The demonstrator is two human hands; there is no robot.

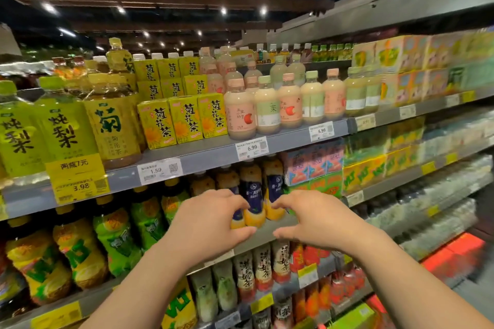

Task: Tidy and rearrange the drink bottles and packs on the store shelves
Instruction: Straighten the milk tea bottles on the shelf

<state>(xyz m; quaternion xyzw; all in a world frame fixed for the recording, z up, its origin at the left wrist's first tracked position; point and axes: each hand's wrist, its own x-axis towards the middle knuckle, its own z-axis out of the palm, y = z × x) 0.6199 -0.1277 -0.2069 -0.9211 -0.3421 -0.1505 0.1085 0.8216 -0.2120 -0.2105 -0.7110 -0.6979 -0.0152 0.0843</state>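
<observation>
Item: three upright orange-bodied plastic bottles with dark blue labels (252, 195), on the grey metal shelf (267, 232). My left hand (205, 224) and right hand (318, 219) flanked them, fingers curved, gripping nothing; left nearer.

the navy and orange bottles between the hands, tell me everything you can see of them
The navy-and-orange plastic drink bottles stand upright in a short row at the front of the second grey shelf, just under the 6.99 price tag. Each has a dark navy label with white print over an orange lower body; the caps are dim in shadow. The left hand curls at the leftmost bottle, hiding part of it, and the right hand reaches toward the rightmost; actual contact cannot be told.
</observation>
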